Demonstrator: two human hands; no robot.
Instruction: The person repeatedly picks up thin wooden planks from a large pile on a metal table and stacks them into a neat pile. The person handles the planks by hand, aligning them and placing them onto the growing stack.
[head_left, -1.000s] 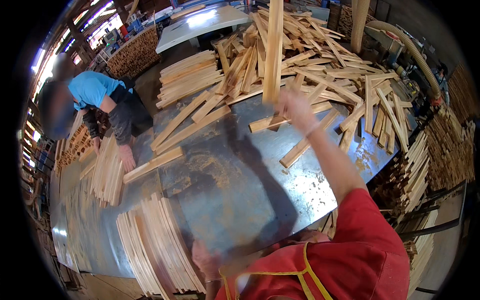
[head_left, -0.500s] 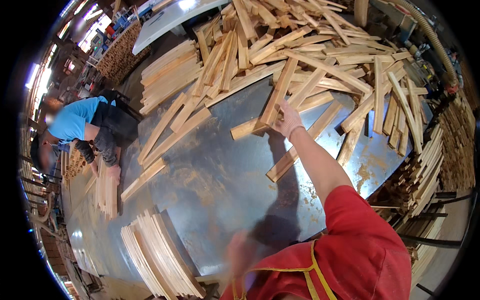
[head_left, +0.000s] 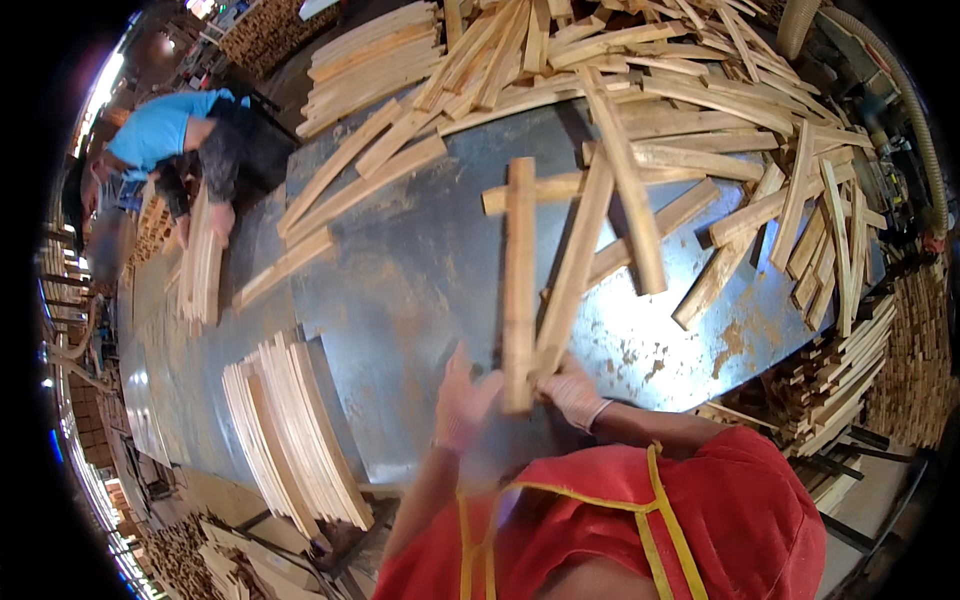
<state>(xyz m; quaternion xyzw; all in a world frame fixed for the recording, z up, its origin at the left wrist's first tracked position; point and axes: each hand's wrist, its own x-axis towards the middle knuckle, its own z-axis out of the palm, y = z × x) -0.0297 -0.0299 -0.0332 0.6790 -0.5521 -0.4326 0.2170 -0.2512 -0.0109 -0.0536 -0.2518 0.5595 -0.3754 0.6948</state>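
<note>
My right hand (head_left: 572,394), in a light glove, is closed at the near ends of two wooden slats. One slat (head_left: 518,270) points straight away from me; the other slat (head_left: 578,262) slants off to the right, its far part passing under another loose slat (head_left: 630,190). Whether both are firmly gripped is partly hidden. Just left of the upright slat is my left hand (head_left: 466,402), also gloved, with fingers apart and the thumb toward the slat. It holds nothing, and its edges look slightly blurred.
Loose slats lie heaped (head_left: 690,80) across the far side of the metal table (head_left: 400,270). A neat row of slats (head_left: 295,430) sits at the near left. Across the table's left side, a person in a blue shirt (head_left: 155,130) handles a bundle (head_left: 203,260). Stacked lumber (head_left: 845,370) stands at right.
My right hand has drawn back toward me from the heap, bringing slats closer. My left hand has come forward beside them. The view has shifted slightly.
</note>
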